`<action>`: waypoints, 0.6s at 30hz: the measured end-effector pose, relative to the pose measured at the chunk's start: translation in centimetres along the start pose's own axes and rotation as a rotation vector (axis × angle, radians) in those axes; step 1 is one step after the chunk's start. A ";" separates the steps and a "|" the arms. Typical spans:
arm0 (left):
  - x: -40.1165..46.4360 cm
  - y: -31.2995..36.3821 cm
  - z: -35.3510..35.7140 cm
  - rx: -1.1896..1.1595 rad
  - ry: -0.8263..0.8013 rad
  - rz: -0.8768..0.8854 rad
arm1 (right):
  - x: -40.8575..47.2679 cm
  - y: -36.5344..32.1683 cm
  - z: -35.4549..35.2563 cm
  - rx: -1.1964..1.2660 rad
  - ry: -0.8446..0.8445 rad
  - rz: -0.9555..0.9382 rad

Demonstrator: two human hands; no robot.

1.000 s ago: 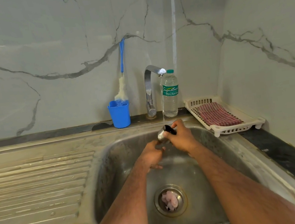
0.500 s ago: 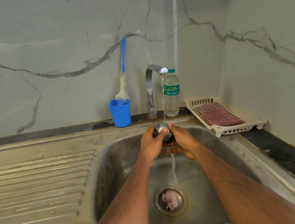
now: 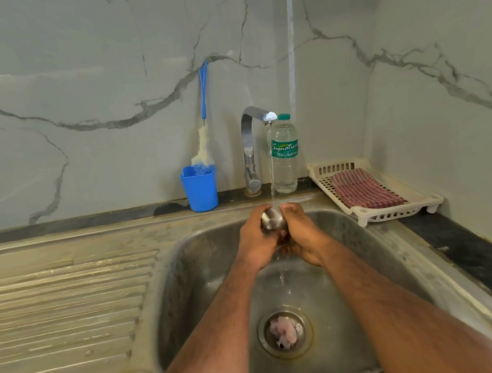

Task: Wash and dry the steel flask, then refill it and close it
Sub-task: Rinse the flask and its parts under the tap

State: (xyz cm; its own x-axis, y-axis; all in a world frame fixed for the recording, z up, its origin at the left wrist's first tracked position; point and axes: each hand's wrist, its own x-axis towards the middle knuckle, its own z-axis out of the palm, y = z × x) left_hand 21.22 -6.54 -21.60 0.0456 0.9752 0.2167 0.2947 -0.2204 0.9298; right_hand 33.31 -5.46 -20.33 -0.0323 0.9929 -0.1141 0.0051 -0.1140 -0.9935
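Water from the curved chrome tap [image 3: 254,128] is run over a small rounded steel flask [image 3: 272,220], which is held above the stainless sink basin [image 3: 208,286] with the left hand [image 3: 257,241] and right hand [image 3: 300,235] wrapped around it. Wet, smooth and rigid, it is judged slippery, best gripped round its body.

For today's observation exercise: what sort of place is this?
Most likely a home kitchen: a steel sink with a draining board, a running tap, and a bottle brush in a blue cup.
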 end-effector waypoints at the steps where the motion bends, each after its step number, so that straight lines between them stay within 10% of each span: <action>1: -0.1 0.1 0.0 0.005 0.028 0.000 | -0.1 0.0 -0.1 -0.036 -0.009 -0.007; 18: 0.9 1.7 -1.1 -0.211 0.214 -0.083 | -0.5 -0.6 -1.6 -0.314 -0.025 -0.114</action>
State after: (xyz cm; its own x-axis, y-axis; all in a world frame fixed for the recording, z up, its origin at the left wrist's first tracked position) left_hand 20.73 -6.06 -19.53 -0.1787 0.9684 0.1740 0.0836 -0.1613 0.9834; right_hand 34.91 -5.88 -19.63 -0.0752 0.9971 -0.0065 0.3073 0.0170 -0.9515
